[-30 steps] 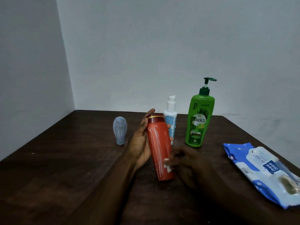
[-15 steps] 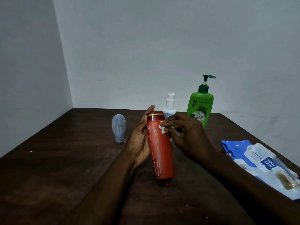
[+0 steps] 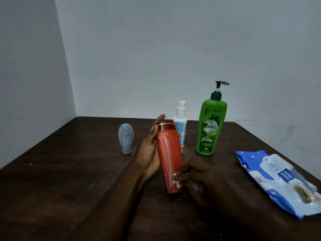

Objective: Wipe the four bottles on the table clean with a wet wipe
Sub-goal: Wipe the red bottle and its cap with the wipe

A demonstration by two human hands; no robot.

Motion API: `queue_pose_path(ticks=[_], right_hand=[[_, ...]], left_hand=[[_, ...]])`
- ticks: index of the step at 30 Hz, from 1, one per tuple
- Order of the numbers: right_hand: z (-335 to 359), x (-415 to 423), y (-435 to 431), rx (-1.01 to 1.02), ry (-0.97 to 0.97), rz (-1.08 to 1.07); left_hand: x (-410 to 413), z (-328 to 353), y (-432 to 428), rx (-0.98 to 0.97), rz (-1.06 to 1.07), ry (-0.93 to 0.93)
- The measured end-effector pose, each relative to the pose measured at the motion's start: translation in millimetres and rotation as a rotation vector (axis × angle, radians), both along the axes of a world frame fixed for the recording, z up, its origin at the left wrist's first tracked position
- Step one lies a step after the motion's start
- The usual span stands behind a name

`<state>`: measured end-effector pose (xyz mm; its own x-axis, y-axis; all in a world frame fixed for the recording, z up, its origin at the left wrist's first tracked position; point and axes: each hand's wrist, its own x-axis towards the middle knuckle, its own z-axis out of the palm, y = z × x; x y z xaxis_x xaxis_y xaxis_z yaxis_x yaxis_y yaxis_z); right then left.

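Right hand point(image 3: 198, 178), pinching the wipe point(image 3: 177, 184), has moved from the cap down to the base of the red bottle point(image 3: 169, 159); one stroke looks complete, but white streaks remain. Left hand point(image 3: 151, 152) wraps the tilted bottle, thumb raised beside the cap, base on the table point(image 3: 78, 171).

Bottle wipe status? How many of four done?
Done: none evident. In hand: red bottle, tilted, held by left hand, white streaks on it; right hand rubs wet wipe near its base. Likely left: green pump bottle, white pump bottle, small blue bottle, all standing.
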<state>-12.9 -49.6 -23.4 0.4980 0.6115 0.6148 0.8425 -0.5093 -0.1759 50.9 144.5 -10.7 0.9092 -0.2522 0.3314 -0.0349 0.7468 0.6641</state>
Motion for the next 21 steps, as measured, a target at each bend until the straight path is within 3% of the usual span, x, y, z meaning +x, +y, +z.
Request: queue_pose_path(ticks=[13,21], right_hand=[[72,53,44,0.235,-0.089,-0.08],[56,31,38,0.092,-0.123,-0.047]], left_hand=[[-13,12,-2,-0.013,0.066,-0.008],[-8,4,0,-0.012,0.034,-0.008]])
